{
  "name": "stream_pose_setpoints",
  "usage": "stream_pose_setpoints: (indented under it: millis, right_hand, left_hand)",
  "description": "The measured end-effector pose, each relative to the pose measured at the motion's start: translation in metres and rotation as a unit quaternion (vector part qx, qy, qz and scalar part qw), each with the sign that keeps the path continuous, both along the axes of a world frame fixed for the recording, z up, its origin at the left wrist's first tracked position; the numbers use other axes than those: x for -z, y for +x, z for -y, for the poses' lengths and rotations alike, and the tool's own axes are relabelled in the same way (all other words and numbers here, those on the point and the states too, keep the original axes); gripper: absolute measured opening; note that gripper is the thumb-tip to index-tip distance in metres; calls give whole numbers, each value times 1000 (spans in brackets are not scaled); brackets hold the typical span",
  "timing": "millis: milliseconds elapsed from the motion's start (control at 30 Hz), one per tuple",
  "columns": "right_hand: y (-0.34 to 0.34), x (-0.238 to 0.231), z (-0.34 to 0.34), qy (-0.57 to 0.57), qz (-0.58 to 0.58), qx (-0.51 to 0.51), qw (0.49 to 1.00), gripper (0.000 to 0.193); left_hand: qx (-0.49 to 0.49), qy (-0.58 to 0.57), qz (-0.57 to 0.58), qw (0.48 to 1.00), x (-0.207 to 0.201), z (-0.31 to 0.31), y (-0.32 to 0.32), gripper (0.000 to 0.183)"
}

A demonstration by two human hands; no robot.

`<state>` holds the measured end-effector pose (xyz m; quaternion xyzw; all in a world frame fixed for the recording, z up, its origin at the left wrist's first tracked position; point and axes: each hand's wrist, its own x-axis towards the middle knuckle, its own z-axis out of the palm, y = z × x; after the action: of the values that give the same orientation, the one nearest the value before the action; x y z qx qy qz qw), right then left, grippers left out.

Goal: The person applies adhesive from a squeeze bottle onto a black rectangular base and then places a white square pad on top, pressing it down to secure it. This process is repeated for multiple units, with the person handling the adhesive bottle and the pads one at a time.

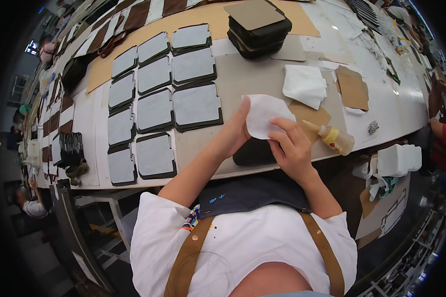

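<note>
Left hand (238,123), right hand (293,148), half-curled, hold smooth white sheet (261,113); rounded edges; perhaps fabric.

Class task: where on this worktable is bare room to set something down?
Free: beige board between the grey panel stacks and white sheets, in front of the dark stack; white tabletop right of the brown cards. Crowded: among those stacks, and between right hand and bottle.

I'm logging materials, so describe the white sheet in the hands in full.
The white sheet looks thin, like paper or fabric, with rounded corners. It is held above the table, broad face toward the camera, partly hiding a black piece. The left hand grips its left edge; the right hand touches its front with fingertips.
</note>
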<state>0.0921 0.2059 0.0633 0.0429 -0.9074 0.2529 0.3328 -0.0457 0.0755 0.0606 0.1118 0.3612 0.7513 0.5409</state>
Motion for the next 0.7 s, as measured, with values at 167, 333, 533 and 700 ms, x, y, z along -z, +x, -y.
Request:
stream_pose_setpoints:
  millis: [167,333,533,700]
  right_hand:
    - [6,-2,4,-35,-50,-19,998,31]
    - [-1,4,2,-412,-42,59,908,37]
    - [10,18,1,-538,134,67,830,20]
    - [13,22,9,-514,105,87,847,14]
  left_hand:
    - [-49,-42,-92,994,-5,23,2,50]
    - [-23,-34,-87,995,-24,34,7,48]
    - [-10,-65,-159,985,-1,34,10,58]
    - [-22,-120,-256,959,10,36,14,64]
